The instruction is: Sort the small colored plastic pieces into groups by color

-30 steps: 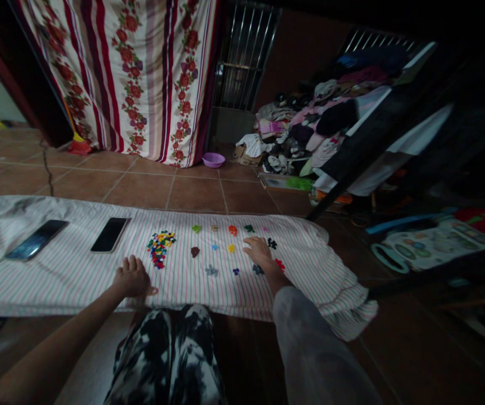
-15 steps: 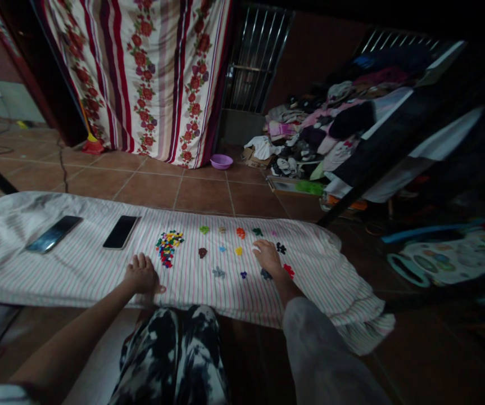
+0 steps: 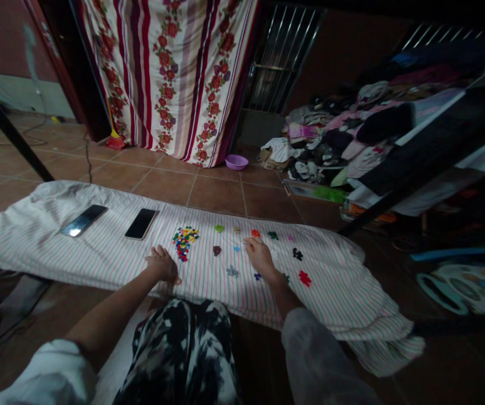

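My left hand [image 3: 161, 264] rests on the striped cloth [image 3: 111, 253], fingers spread, just left of a mixed heap of small coloured pieces [image 3: 185, 241]. Over the sorted clusters hovers my right hand [image 3: 260, 256], its fingers loosely bent with nothing visible between them; it hides the spot of the yellow cluster. Around it lie orange pieces [image 3: 255, 233], light blue pieces [image 3: 236, 248], dark blue pieces [image 3: 258, 277], black pieces [image 3: 297, 254] and red pieces [image 3: 304, 278]. Further left are brown pieces [image 3: 217, 251], grey pieces [image 3: 232, 271] and lime green pieces [image 3: 219, 228].
Two phones, one reflecting light [image 3: 84, 220] and one dark [image 3: 141, 224], lie on the cloth's left part. Beyond are a floral curtain [image 3: 166, 79], a purple basin [image 3: 236, 162] and a heap of clothes [image 3: 343, 135]. Dark poles [image 3: 12, 126] slant at both sides.
My right hand has moved left across the clusters, away from the black and red pieces. My left hand stays on the cloth. The whole view has shifted, with the scene now further right.
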The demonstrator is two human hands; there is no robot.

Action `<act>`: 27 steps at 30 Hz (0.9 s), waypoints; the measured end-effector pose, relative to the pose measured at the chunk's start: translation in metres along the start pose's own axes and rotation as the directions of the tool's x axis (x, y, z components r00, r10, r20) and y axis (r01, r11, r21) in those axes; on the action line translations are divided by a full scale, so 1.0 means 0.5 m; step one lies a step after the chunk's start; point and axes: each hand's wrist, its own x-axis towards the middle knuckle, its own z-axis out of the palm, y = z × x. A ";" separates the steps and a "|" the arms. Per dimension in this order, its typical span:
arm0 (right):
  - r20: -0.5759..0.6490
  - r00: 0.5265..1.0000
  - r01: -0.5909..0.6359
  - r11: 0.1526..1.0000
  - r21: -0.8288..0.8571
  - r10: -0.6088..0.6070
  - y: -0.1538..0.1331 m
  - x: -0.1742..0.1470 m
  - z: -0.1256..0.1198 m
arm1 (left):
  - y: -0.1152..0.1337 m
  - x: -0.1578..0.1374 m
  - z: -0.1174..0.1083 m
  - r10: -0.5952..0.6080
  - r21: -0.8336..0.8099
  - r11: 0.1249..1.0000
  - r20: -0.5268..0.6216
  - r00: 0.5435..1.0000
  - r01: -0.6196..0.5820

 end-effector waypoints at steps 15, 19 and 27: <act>0.285 0.935 0.181 0.974 0.134 -0.213 -0.255 0.022 0.169 | 0.002 -0.016 -0.015 0.032 -0.017 0.999 0.021 0.999 -0.031; 0.292 0.955 0.039 0.998 0.043 -0.050 -0.280 0.054 0.184 | -0.001 -0.015 -0.011 0.057 -0.033 0.998 -0.013 0.998 -0.058; 0.331 0.935 -0.107 0.991 -0.076 0.126 -0.298 0.087 0.209 | -0.004 -0.025 -0.018 0.081 -0.025 0.996 -0.030 0.996 -0.081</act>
